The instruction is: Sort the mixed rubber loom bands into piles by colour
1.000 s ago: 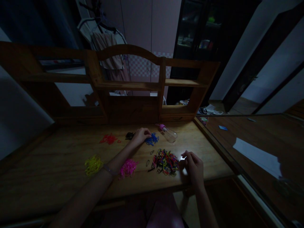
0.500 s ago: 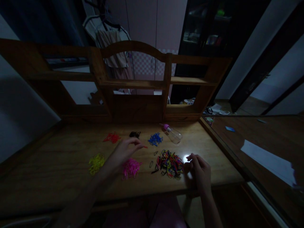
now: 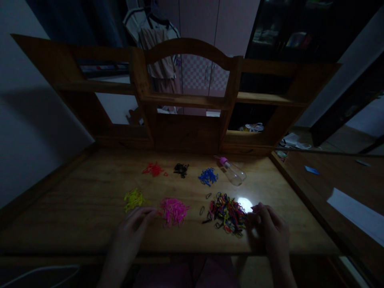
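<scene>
On the wooden desk [image 3: 90, 208] lie sorted heaps of small rubber bands: red [image 3: 153, 169], black [image 3: 181, 169], blue [image 3: 208, 176], yellow [image 3: 133, 199] and pink [image 3: 174, 210]. A mixed-colour pile [image 3: 228, 212] sits right of the pink one. My left hand [image 3: 133, 229] rests near the desk's front edge, fingers stretched toward the pink heap, nothing seen in it. My right hand [image 3: 271, 230] lies at the right edge of the mixed pile with fingers curled, fingertips at the bands; the dim light hides what they hold.
A small clear bottle with a pink cap [image 3: 231, 171] lies on its side behind the mixed pile. A wooden shelf unit [image 3: 186, 100] rises at the desk's back. To the right stands a second dark tabletop with white paper [image 3: 357, 214] on it.
My left hand has drawn back from the blue heap to the desk's front edge beside the pink heap. The camera has shifted left and down. My right hand stays at the mixed pile.
</scene>
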`<action>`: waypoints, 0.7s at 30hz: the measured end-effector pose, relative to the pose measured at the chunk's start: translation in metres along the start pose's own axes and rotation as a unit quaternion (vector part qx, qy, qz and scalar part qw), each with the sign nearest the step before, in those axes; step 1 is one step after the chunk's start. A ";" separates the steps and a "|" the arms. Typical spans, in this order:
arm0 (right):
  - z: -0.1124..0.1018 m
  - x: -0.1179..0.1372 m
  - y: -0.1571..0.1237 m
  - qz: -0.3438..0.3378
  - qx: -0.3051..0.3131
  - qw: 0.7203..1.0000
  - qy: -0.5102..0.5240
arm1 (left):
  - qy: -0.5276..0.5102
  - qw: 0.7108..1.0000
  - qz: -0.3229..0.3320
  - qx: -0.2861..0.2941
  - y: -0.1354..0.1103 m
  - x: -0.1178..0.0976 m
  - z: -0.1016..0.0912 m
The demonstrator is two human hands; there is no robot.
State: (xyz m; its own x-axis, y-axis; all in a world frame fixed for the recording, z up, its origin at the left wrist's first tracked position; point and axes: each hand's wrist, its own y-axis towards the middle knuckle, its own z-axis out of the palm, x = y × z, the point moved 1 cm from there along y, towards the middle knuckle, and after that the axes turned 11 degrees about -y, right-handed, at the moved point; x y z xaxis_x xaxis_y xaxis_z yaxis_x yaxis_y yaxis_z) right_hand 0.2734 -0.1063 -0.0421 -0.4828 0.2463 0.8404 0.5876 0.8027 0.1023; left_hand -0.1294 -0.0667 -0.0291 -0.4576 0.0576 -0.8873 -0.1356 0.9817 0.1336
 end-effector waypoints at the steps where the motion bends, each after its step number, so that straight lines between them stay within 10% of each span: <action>1: 0.000 -0.001 0.000 0.003 -0.001 1.000 -0.006 | 0.001 1.000 0.004 -0.004 -0.001 -0.001 0.000; 21: 0.000 0.000 -0.001 0.018 -0.004 0.999 -0.029 | 0.005 1.000 -0.008 -0.029 -0.007 0.000 -0.012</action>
State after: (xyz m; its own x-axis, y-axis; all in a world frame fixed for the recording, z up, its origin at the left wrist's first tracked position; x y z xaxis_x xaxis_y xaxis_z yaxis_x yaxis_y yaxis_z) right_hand 0.2735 -0.1072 -0.0422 -0.4976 0.3056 0.8118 0.6099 0.7888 0.0769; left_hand -0.1390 -0.0757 -0.0247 -0.4644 0.0405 -0.8847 -0.1929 0.9704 0.1457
